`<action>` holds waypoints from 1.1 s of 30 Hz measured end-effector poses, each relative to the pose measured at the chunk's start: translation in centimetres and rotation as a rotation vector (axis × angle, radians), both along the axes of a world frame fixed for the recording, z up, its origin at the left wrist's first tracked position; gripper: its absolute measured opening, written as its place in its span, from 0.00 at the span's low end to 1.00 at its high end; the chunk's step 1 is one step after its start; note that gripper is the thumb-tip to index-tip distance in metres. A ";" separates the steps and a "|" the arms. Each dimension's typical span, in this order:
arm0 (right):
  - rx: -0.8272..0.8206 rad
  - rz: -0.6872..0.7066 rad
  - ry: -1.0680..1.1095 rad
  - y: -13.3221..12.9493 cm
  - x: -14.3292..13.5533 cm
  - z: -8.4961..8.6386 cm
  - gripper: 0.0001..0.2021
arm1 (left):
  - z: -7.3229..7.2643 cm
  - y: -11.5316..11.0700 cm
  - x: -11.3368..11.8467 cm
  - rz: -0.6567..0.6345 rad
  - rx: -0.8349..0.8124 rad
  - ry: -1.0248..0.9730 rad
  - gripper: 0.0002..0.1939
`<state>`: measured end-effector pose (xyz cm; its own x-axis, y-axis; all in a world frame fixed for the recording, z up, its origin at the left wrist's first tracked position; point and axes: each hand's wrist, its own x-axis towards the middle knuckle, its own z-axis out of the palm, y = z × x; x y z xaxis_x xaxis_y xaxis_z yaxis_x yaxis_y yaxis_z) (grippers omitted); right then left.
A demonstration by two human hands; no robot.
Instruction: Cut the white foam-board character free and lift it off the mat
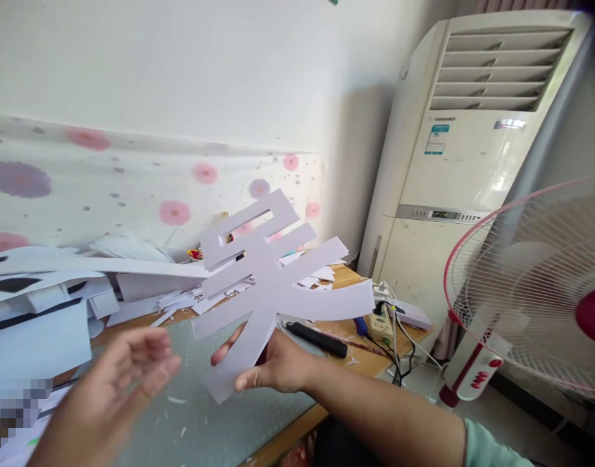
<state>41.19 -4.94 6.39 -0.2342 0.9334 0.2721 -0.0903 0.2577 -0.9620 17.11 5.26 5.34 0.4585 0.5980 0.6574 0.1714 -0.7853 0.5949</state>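
My right hand (285, 366) grips a white cut-out character (265, 282) by its lower leg, thumb in front and fingers behind. The flat piece, perhaps foam board or card, is held up and tilted above the table, with several bars and narrow slots. To its left, my left hand (124, 373) is raised, slightly blurred, with fingers loosely bent and thumb apart. It touches nothing visible. Beneath both hands lies a grey-green cutting mat (175, 421) with small white scraps. A black-handled tool (321, 340) rests right of the cut-out, its left tip near my right hand.
White boards and shaped pieces (39, 324) crowd the table's left side. Offcuts (180, 298) lie behind the cut-out. A power strip (381, 324) with cables sits at the table's right edge. Beyond stand a pink-rimmed fan (521, 292) and a tall air conditioner (453, 175).
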 end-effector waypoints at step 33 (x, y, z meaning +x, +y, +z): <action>0.350 -0.278 -0.668 -1.4 -3.8 -0.7 0.21 | 0.0 -8.6 5.6 -0.097 -0.790 -0.612 0.20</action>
<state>37.34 -6.32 5.65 -0.2222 0.8678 0.4445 0.5881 0.4829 -0.6488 22.71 -3.38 5.32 0.2445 0.9426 0.2273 -0.3824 -0.1217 0.9160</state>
